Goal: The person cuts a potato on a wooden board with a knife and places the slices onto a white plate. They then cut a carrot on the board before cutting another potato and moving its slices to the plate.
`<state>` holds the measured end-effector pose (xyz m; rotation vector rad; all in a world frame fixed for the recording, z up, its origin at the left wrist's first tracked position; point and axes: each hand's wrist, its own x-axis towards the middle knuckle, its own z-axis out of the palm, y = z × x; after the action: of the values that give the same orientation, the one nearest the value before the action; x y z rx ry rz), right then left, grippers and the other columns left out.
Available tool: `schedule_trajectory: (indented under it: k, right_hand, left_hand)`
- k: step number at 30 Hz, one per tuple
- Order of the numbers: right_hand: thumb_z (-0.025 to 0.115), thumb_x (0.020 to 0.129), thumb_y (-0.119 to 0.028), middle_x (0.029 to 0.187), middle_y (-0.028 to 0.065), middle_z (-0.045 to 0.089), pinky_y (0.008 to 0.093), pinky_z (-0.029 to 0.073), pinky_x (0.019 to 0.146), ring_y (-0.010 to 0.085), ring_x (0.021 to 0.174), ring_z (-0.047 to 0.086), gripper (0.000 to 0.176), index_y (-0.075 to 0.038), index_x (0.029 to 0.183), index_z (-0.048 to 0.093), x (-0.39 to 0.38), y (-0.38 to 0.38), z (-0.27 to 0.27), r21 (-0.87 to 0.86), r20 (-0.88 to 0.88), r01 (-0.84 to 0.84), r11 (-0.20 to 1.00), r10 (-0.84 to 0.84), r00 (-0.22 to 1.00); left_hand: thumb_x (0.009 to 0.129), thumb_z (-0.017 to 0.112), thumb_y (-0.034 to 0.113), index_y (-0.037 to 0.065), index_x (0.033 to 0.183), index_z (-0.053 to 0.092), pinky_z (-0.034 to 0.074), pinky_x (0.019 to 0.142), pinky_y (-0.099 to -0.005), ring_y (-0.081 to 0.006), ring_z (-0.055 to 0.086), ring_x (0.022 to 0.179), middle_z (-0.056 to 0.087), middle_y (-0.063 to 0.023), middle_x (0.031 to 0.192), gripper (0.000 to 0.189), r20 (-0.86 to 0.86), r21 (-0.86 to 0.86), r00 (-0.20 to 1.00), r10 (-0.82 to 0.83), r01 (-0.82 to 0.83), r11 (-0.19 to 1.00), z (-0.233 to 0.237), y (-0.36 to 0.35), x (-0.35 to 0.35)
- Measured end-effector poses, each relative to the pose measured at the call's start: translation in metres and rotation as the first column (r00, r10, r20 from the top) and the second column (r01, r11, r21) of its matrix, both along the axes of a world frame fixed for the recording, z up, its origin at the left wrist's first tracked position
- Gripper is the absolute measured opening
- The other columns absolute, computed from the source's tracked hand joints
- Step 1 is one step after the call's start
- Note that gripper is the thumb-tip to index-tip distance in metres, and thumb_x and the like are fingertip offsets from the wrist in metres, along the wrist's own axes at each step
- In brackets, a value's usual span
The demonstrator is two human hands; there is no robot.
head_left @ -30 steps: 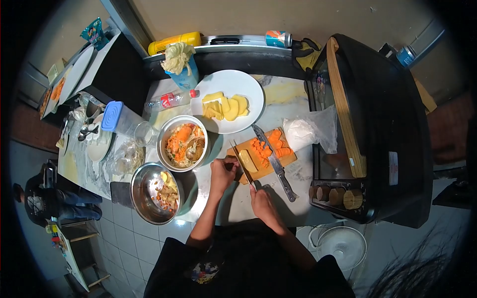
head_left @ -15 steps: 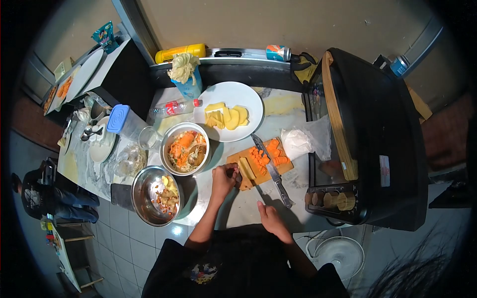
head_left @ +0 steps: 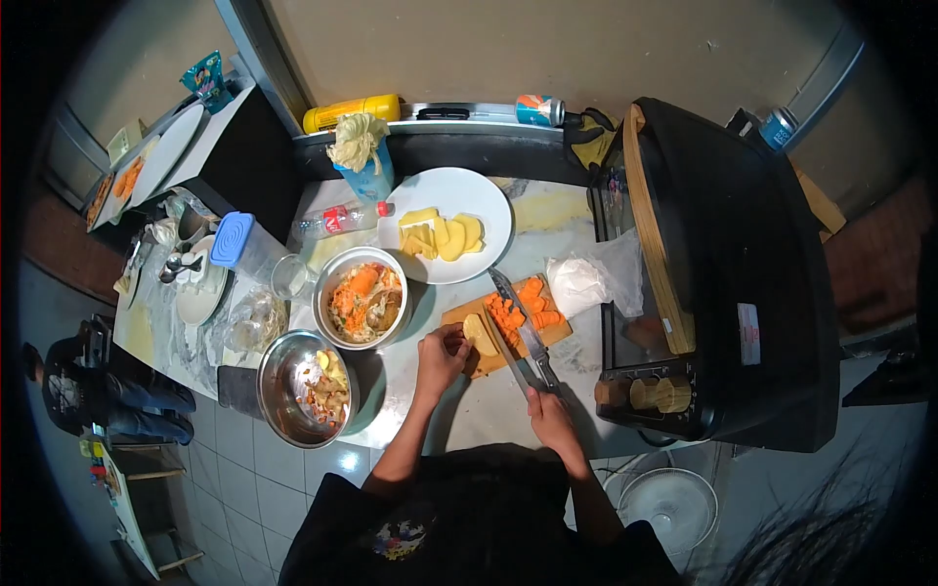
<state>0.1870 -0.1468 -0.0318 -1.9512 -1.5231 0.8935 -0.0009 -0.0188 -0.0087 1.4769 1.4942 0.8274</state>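
Note:
My left hand (head_left: pixel 443 357) has its fingers pinched on a pale yellow potato slice (head_left: pixel 481 336) at the left end of a wooden cutting board (head_left: pixel 459 313). In my right hand (head_left: pixel 551 422) is a knife, its blade (head_left: pixel 507 349) running diagonally over the board along the right side of the slice. A second, larger knife (head_left: pixel 530 335) lies across the board, its handle past the near edge. Chopped orange carrot (head_left: pixel 504 318) rests around that second blade. Beyond the board, a white plate (head_left: pixel 493 200) carries several flat potato slices (head_left: pixel 452 239).
Left of the board stand a pot (head_left: pixel 327 325) of shredded vegetables and a steel bowl (head_left: pixel 277 427) of peelings. A bag of white powder (head_left: pixel 576 282) touches the board's right side, near a black oven (head_left: pixel 743 273). A plastic bottle (head_left: pixel 337 221) lies behind the pot.
The potato piece has turned so its broad face shows. My right hand has moved right, and its knife blade now lies further up the board, beside the second knife.

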Motion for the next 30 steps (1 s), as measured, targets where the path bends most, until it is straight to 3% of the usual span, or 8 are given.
schedule_trajectory:
  k: [7, 10, 12, 13, 15, 18, 23, 30]
  right_hand:
    - [0.036, 0.101, -0.038, 0.063, 0.0201, 0.060, 0.0470, 0.047, 0.065, 0.0415, 0.069, 0.062, 0.056, 0.000, 0.068, 0.059, 0.003, 0.006, -0.012, -0.003, -0.013, 0.005, 1.000, -0.005, 1.000]
    - [0.036, 0.102, -0.039, 0.056, 0.0168, 0.056, 0.0451, 0.046, 0.058, 0.0353, 0.057, 0.060, 0.057, 0.000, 0.067, 0.057, 0.005, 0.010, -0.013, 0.010, -0.113, -0.056, 0.998, 0.057, 0.992]
    - [0.035, 0.102, -0.043, 0.048, 0.0082, 0.047, 0.0388, 0.039, 0.043, 0.0226, 0.040, 0.050, 0.059, -0.001, 0.065, 0.052, 0.005, 0.012, -0.010, -0.118, -0.254, -0.067, 0.991, 0.035, 0.967]
    - [0.035, 0.102, -0.043, 0.048, 0.0082, 0.047, 0.0388, 0.039, 0.043, 0.0226, 0.040, 0.050, 0.059, -0.001, 0.065, 0.052, 0.005, 0.013, -0.007, -0.118, -0.255, -0.067, 0.991, 0.035, 0.966]
    - [0.035, 0.102, -0.046, 0.047, -0.0002, 0.038, 0.0308, 0.029, 0.034, 0.0112, 0.033, 0.037, 0.057, -0.004, 0.067, 0.048, 0.005, 0.013, -0.001, -0.386, -0.460, -0.056, 0.921, -0.139, 0.877]
    - [0.036, 0.102, -0.048, 0.047, -0.0034, 0.034, 0.0263, 0.025, 0.031, 0.0075, 0.031, 0.032, 0.054, -0.005, 0.070, 0.046, 0.002, 0.012, 0.000, -0.445, -0.526, -0.035, 0.895, -0.229, 0.819]
    - [0.037, 0.101, -0.048, 0.047, -0.0032, 0.034, 0.0264, 0.025, 0.032, 0.0073, 0.032, 0.033, 0.054, -0.005, 0.070, 0.046, 0.003, 0.010, 0.001, -0.466, -0.557, -0.046, 0.884, -0.252, 0.792]
    - [0.038, 0.101, -0.047, 0.047, -0.0038, 0.033, 0.0265, 0.025, 0.032, 0.0075, 0.032, 0.033, 0.053, -0.005, 0.069, 0.045, 0.007, 0.007, -0.009, -0.442, -0.550, -0.055, 0.895, -0.222, 0.805]
  left_hand:
    - [0.078, 0.075, 0.008, -0.009, 0.109, 0.063, 0.056, 0.078, -0.0319, -0.0242, 0.071, 0.086, 0.071, -0.0199, 0.093, 0.037, 0.026, -0.028, 1.000, -0.010, 0.011, 1.000, 0.003, 0.000, 0.004]
    - [0.077, 0.076, 0.009, -0.009, 0.111, 0.063, 0.055, 0.080, -0.0334, -0.0262, 0.071, 0.089, 0.070, -0.0205, 0.095, 0.041, 0.014, -0.021, 1.000, -0.018, 0.018, 1.000, 0.005, 0.001, 0.004]
    - [0.076, 0.077, 0.010, -0.009, 0.111, 0.062, 0.055, 0.082, -0.0343, -0.0275, 0.070, 0.091, 0.070, -0.0209, 0.096, 0.043, -0.023, 0.008, 0.999, -0.032, 0.032, 0.999, 0.008, 0.000, 0.005]
    - [0.076, 0.076, 0.007, -0.010, 0.109, 0.062, 0.056, 0.078, -0.0327, -0.0256, 0.070, 0.087, 0.070, -0.0197, 0.095, 0.040, -0.036, 0.067, 0.998, -0.045, 0.048, 0.997, 0.009, -0.001, 0.006]
    - [0.076, 0.076, 0.004, -0.011, 0.107, 0.061, 0.057, 0.075, -0.0310, -0.0237, 0.070, 0.082, 0.069, -0.0185, 0.093, 0.038, -0.050, 0.127, 0.997, -0.058, 0.064, 0.990, 0.008, -0.002, 0.009]
    - [0.073, 0.080, 0.011, -0.008, 0.114, 0.060, 0.053, 0.085, -0.0358, -0.0299, 0.067, 0.097, 0.066, -0.0221, 0.107, 0.049, -0.084, 0.051, 0.996, -0.028, 0.033, 0.998, -0.001, -0.004, 0.011]
    - [0.069, 0.080, 0.004, -0.007, 0.112, 0.057, 0.052, 0.081, -0.0374, -0.0304, 0.064, 0.089, 0.059, -0.0188, 0.101, 0.051, -0.163, 0.229, 0.986, -0.021, 0.059, 0.972, -0.012, -0.008, 0.016]
    - [0.070, 0.079, 0.007, -0.005, 0.115, 0.058, 0.050, 0.088, -0.0378, -0.0323, 0.064, 0.098, 0.064, -0.0208, 0.106, 0.051, -0.113, 0.175, 0.994, -0.003, 0.023, 0.984, -0.005, -0.006, 0.019]
